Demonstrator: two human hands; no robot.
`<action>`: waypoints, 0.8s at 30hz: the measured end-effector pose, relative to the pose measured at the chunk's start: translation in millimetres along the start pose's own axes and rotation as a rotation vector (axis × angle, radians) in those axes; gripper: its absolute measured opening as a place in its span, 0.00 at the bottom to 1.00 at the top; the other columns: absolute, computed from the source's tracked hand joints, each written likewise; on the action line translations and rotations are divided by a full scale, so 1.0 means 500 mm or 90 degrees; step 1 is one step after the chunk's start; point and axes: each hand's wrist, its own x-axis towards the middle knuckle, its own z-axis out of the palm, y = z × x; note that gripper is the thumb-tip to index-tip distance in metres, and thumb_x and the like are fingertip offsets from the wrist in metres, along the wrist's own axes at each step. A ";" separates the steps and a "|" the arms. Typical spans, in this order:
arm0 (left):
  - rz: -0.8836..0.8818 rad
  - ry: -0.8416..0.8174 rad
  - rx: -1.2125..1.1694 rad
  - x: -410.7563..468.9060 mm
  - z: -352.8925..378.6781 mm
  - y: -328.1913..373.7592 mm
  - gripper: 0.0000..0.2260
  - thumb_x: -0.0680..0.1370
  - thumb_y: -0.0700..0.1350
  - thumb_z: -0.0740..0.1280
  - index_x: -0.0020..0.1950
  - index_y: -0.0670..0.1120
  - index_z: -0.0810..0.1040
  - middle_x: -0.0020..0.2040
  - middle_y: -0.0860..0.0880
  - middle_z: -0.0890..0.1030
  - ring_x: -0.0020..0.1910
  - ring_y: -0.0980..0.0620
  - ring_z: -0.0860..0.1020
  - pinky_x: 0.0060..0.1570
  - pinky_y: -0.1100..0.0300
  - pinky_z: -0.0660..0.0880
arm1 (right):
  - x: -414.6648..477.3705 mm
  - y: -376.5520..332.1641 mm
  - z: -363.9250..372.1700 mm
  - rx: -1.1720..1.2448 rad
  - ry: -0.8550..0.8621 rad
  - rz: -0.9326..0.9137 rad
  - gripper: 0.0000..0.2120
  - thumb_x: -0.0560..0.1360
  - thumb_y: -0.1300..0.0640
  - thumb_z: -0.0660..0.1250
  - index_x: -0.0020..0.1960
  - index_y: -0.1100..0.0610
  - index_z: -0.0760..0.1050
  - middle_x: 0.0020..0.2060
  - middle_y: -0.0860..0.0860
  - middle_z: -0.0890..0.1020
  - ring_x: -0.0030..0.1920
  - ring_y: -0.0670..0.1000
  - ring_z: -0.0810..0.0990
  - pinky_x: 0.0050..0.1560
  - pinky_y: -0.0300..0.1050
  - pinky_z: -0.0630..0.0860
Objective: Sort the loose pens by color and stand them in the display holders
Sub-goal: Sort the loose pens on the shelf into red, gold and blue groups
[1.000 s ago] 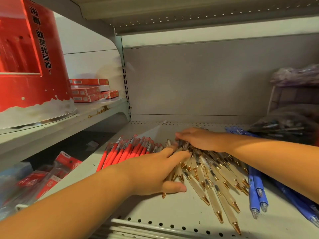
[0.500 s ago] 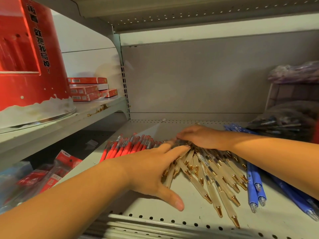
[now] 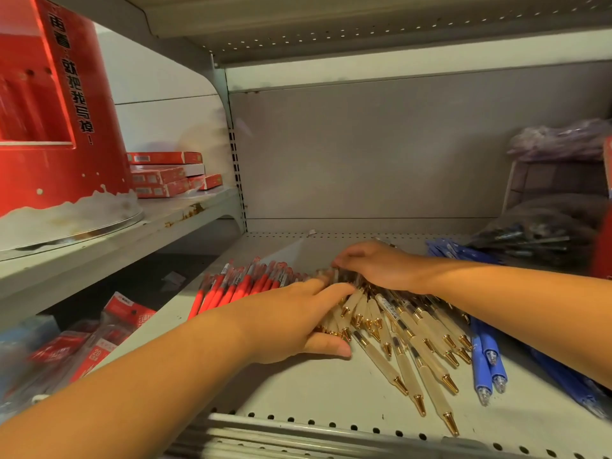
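Loose pens lie fanned on the grey shelf [image 3: 318,392]. Red pens [image 3: 238,286] are at the left, cream pens with gold tips [image 3: 427,352] in the middle, blue pens [image 3: 483,359] at the right. My left hand [image 3: 291,323] lies over the left side of the cream fan, fingers on top and thumb closed against the tips. My right hand [image 3: 377,268] cups the cream pens' far ends with curled fingers. A red display holder [image 3: 49,127] stands on the higher shelf at the left.
Flat red boxes [image 3: 162,173] are stacked behind the display holder. A clear bag of dark pens [image 3: 536,240] and a purple bag [image 3: 559,140] sit at the back right. Packaged red items [image 3: 99,336] lie on the lower left shelf. A metal rail runs along the shelf's front edge.
My left thumb, spread wide half a second ago, has closed back against the cream pens' tips. The cream fan has drawn a little tighter. My right hand has stayed on the far ends.
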 end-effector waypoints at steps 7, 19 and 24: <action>-0.005 -0.020 -0.025 -0.008 -0.004 0.013 0.43 0.69 0.76 0.60 0.75 0.67 0.38 0.76 0.55 0.60 0.74 0.50 0.62 0.72 0.50 0.63 | -0.026 -0.017 -0.025 0.008 0.004 0.013 0.21 0.82 0.41 0.54 0.72 0.44 0.68 0.72 0.45 0.70 0.66 0.43 0.66 0.62 0.43 0.59; 0.008 0.028 0.068 0.003 0.005 0.052 0.31 0.79 0.67 0.47 0.79 0.62 0.42 0.79 0.53 0.58 0.76 0.54 0.53 0.73 0.57 0.49 | -0.076 -0.053 -0.052 0.154 -0.018 0.100 0.06 0.77 0.66 0.66 0.53 0.61 0.77 0.42 0.56 0.83 0.37 0.50 0.83 0.39 0.39 0.81; -0.008 0.087 0.094 0.002 0.003 0.056 0.30 0.76 0.71 0.47 0.76 0.63 0.52 0.70 0.54 0.64 0.66 0.53 0.62 0.64 0.56 0.63 | -0.110 -0.052 -0.074 0.007 -0.004 0.068 0.09 0.76 0.59 0.69 0.54 0.49 0.76 0.52 0.53 0.83 0.50 0.53 0.83 0.57 0.49 0.80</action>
